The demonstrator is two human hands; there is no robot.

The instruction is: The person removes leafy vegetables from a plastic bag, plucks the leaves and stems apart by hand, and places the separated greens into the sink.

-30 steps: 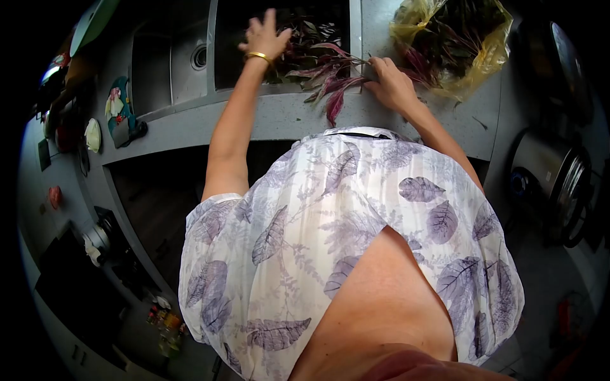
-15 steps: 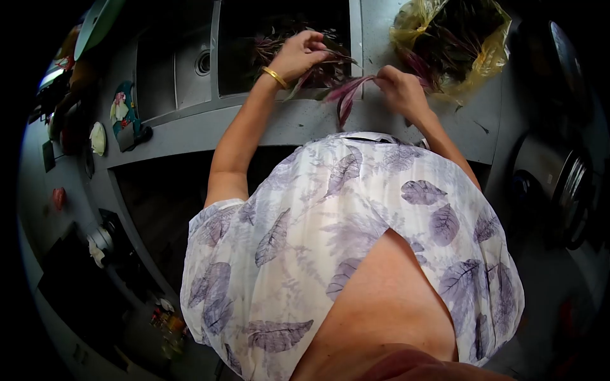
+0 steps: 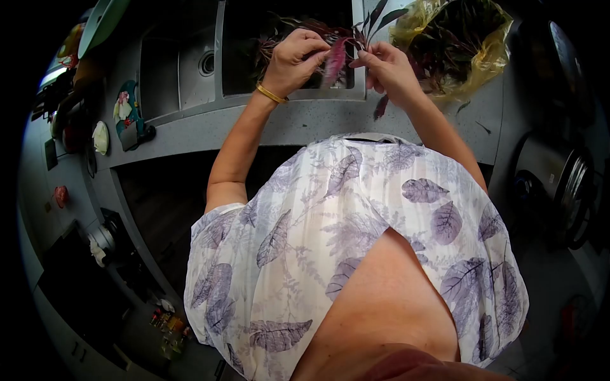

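My left hand point(image 3: 295, 65), with a gold bangle at the wrist, pinches a purple-red leaf point(image 3: 335, 62) over the front edge of the sink. My right hand point(image 3: 393, 73) is closed on a stem of purple leafy greens point(image 3: 376, 24) whose long dark leaves point up and away. Another dark red leaf hangs below its fingers. The hands are close together, a small gap apart. More picked leaves point(image 3: 270, 47) lie in the dark sink basin behind my left hand. Right of my right hand, a yellow plastic bag point(image 3: 499, 60) stands open, full of the same greens.
A second sink basin point(image 3: 162, 76) with a drain is at the left. Along the grey speckled counter point(image 3: 305, 124) lie a few leaf scraps. A teal item with a cloth point(image 3: 124, 111) sits on the left counter. A metal appliance point(image 3: 546, 168) stands at the right.
My right hand has moved up and slightly left, and its greens now point upward instead of hanging to the left. My left hand now pinches a reddish leaf beside them.
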